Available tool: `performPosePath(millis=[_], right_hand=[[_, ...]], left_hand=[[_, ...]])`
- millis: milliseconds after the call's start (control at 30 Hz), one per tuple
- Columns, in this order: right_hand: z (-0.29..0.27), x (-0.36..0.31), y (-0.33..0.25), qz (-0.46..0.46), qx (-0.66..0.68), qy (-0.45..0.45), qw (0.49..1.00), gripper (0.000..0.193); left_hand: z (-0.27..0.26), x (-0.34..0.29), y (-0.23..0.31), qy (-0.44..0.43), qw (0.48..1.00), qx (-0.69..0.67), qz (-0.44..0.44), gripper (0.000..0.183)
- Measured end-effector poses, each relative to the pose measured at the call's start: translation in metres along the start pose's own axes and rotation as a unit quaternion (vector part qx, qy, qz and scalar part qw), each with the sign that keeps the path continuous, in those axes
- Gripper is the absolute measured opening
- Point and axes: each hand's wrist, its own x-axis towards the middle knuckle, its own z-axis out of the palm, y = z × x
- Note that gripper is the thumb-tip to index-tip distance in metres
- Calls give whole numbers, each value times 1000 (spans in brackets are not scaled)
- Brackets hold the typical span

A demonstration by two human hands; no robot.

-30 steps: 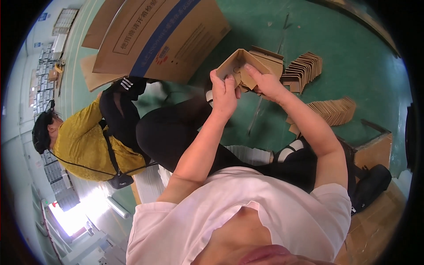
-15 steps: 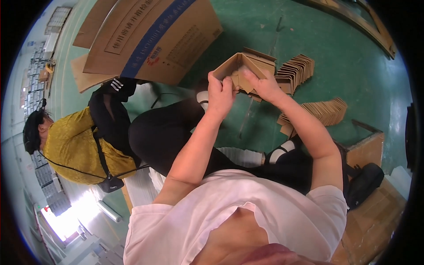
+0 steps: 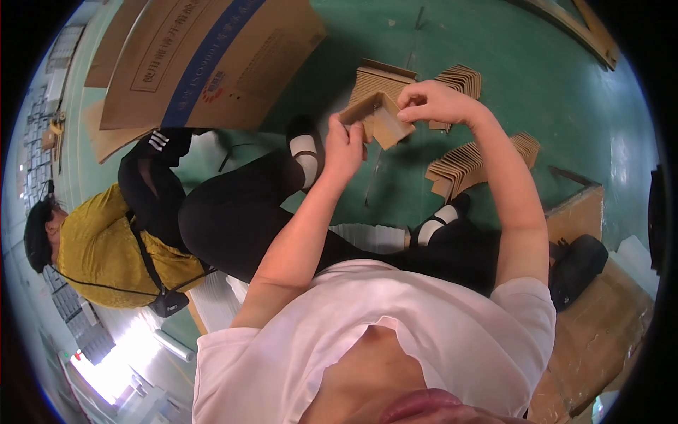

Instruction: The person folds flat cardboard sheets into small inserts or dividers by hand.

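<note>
My left hand [image 3: 346, 148] is closed on the left side of a folded brown cardboard piece [image 3: 391, 128], thumb on its inner face. The piece is tilted, its bent panels making an angled trough. At its upper right edge is my right hand [image 3: 441, 104], fingers curled with thumb and forefinger tips a little apart and nothing seen between them. Whether the thumb touches the edge I cannot tell. Just behind the held piece lies a stack of folded cardboard pieces [image 3: 385, 79] on the green floor.
Two more nested rows of bent cardboard, a far row [image 3: 462, 79] and a nearer row [image 3: 484, 164], lie to the right. A large printed carton [image 3: 212, 63] stands far left. A person in a yellow top [image 3: 106, 247] sits at left. Near right is a cardboard box [image 3: 583, 212].
My right hand has drawn back from inside the folded piece to its upper right edge, fingers now curled. My left hand keeps its hold. The whole view has shifted slightly.
</note>
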Motion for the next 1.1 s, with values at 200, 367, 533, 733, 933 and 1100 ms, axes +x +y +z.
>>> performPosePath(millis=[200, 367, 533, 733, 933, 1100], right_hand=[[-13, 2, 115, 88, -221, -81, 968, 14], [-12, -5, 160, 227, -122, 89, 962, 8], [-29, -4, 165, 80, -361, 69, 927, 9], [-21, -2, 85, -17, -138, 26, 990, 19], [-8, 0, 73, 130, 105, 60, 984, 38], [45, 24, 55, 40, 470, 83, 878, 25]], left_hand=[[29, -25, -25, -172, 975, 124, -72, 32], [26, -12, -41, -176, 976, 115, -56, 29], [30, 2, -32, -90, 962, 249, 65, 35], [25, 31, -31, -113, 980, 163, -16, 35], [23, 32, -6, -92, 988, -123, -30, 25], [33, 19, -4, -42, 983, -177, -22, 24]])
